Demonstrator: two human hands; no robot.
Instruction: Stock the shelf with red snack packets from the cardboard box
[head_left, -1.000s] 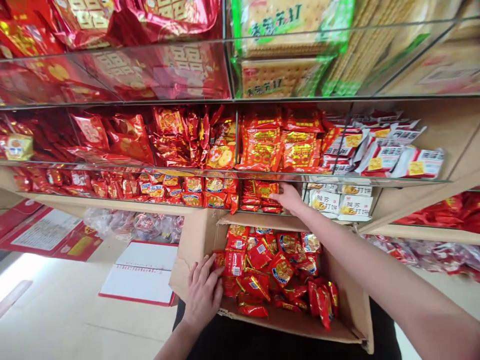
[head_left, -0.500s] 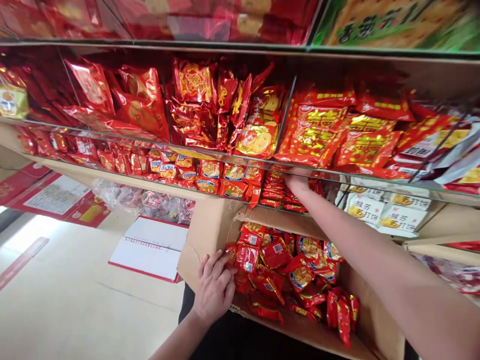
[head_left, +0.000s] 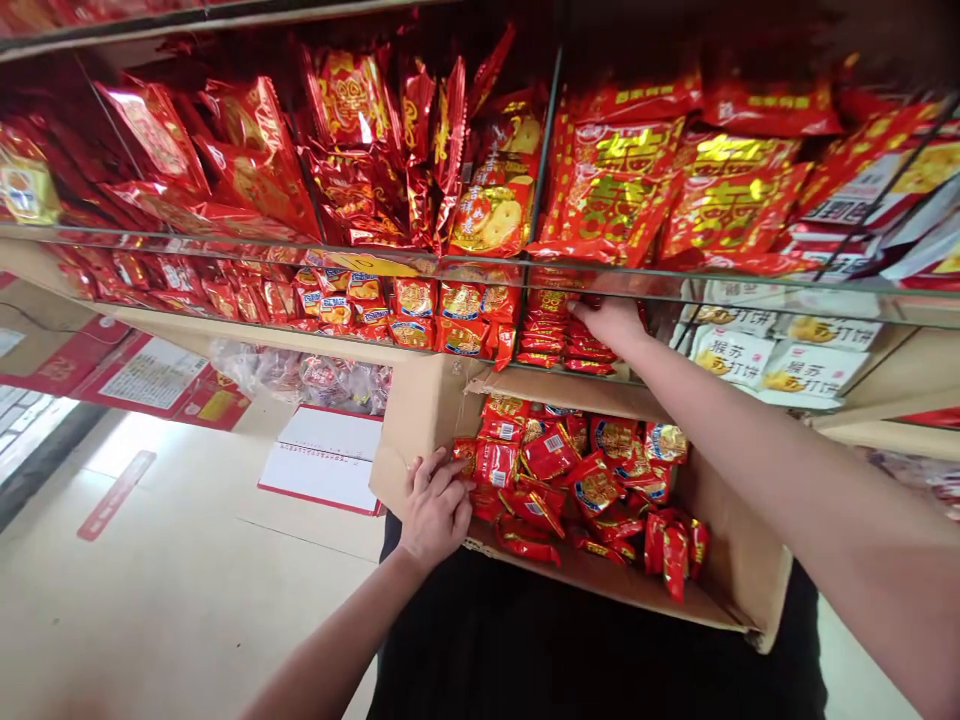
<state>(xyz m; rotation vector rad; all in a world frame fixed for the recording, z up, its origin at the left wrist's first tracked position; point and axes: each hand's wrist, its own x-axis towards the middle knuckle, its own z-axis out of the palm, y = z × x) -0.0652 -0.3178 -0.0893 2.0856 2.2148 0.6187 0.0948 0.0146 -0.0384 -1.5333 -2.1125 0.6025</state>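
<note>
My left hand (head_left: 436, 508) is closed over the left edge of an open cardboard box (head_left: 615, 592), fingers bent over its rim beside the packets inside. Loose red snack packets (head_left: 551, 452) with gold and blue print fill much of the box, which rests at my lap. My right hand (head_left: 613, 325) reaches into the low shelf bin above the box. Its fingers curl against stacked red snack packets (head_left: 541, 330) there, and the palm hides part of the grip.
A glass shelf edge (head_left: 480, 266) runs just above my right hand. Red packets (head_left: 461, 318) fill the bin to the left; white biscuit packets (head_left: 727, 355) sit right. A white carton (head_left: 326, 460) and plastic-wrapped goods (head_left: 319, 380) lie at the left, near the pale floor (head_left: 187, 600).
My right hand has come down and out from behind the glass edge, showing more of itself over the stacked packets. My left hand stays on the box. The view has shifted.
</note>
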